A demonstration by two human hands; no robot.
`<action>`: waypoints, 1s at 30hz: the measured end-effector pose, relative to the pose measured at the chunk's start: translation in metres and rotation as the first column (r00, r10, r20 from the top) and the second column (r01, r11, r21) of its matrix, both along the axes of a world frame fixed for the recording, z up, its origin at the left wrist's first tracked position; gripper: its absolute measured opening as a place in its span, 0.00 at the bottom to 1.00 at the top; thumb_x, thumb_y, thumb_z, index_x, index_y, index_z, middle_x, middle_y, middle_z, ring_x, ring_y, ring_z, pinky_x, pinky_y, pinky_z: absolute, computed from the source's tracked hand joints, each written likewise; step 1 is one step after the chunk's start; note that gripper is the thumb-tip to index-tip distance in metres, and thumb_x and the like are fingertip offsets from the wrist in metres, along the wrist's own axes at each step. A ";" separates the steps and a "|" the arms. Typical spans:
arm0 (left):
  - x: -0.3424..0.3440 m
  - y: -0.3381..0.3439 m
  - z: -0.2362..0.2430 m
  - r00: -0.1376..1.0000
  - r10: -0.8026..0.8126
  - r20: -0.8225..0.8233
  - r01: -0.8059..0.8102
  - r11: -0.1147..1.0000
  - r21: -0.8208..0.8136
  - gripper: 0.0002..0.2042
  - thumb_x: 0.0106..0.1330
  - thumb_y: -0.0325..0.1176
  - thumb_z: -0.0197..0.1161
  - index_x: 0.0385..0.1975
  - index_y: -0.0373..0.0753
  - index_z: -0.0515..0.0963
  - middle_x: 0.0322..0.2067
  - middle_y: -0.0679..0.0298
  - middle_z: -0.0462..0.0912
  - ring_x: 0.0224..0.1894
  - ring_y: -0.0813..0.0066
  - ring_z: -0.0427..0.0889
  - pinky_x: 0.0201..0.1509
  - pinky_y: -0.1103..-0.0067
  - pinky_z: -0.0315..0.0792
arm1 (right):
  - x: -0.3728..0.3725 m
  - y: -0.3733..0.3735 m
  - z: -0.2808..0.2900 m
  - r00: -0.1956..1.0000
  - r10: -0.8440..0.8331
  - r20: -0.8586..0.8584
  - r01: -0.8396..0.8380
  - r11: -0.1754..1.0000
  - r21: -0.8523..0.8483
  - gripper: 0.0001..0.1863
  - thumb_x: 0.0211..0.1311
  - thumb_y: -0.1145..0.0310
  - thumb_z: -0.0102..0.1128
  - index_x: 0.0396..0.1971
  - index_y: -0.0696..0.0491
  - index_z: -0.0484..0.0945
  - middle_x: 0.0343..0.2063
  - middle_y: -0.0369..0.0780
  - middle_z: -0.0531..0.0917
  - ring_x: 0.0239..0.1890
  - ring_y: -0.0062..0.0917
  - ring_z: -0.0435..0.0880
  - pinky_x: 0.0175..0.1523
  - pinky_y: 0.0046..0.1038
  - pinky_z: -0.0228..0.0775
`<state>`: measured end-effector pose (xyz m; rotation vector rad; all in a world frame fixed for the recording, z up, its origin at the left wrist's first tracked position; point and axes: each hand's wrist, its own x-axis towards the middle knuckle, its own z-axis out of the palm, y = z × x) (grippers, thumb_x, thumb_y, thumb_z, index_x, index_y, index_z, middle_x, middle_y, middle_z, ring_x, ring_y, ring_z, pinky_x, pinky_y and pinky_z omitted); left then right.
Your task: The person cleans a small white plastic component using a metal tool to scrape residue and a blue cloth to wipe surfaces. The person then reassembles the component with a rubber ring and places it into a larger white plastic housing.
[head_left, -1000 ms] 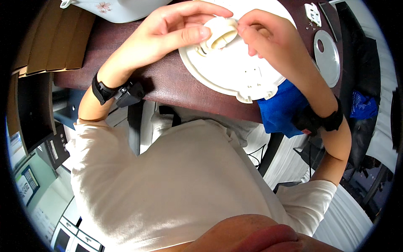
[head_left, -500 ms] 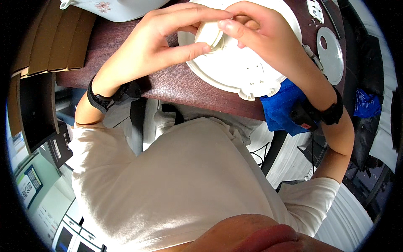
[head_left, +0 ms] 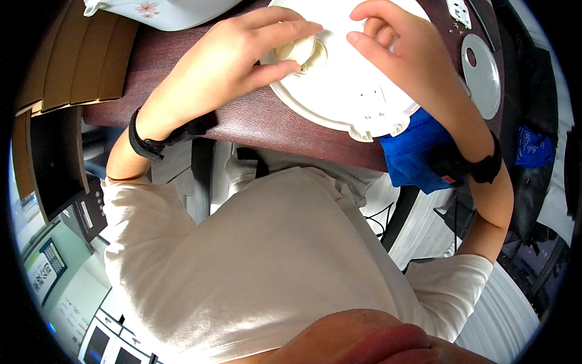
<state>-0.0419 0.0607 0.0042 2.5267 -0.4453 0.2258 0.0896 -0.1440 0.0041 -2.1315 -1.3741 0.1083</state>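
Observation:
A large round white plastic base (head_left: 339, 100) lies on the table, with small holes and a notched tab on its near edge. Over its left part, my left hand (head_left: 242, 51) grips a small round cream plastic piece (head_left: 301, 51) between thumb and fingers, tilted up from the base. A round recess shows just beside the piece. My right hand (head_left: 403, 45) hovers above the base's right side, apart from the piece. Its thumb and index finger are separated with nothing visible between them, while the other fingers curl in.
At the right stand a grey-white oval plate with a hole (head_left: 482, 79), a white socket strip (head_left: 459, 12) and tiny loose metal bits. A blue cloth (head_left: 412, 151) hangs at the table's near edge. Far left are a white flowered container (head_left: 176, 13) and cardboard (head_left: 91, 60).
My right hand has drawn away to the right from the cream piece, its thumb and index finger parting. My left hand keeps its hold and has shifted slightly left and down.

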 end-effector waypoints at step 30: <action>0.013 -0.032 0.005 0.999 0.041 0.007 -0.041 0.949 0.314 0.20 0.52 0.31 0.66 0.47 0.39 0.76 0.42 0.60 0.77 0.34 0.66 0.79 0.38 0.77 0.75 | 0.010 -0.036 0.000 0.969 -0.238 0.066 0.226 0.962 0.156 0.19 0.50 0.77 0.53 0.45 0.59 0.65 0.43 0.48 0.70 0.47 0.40 0.73 0.52 0.30 0.65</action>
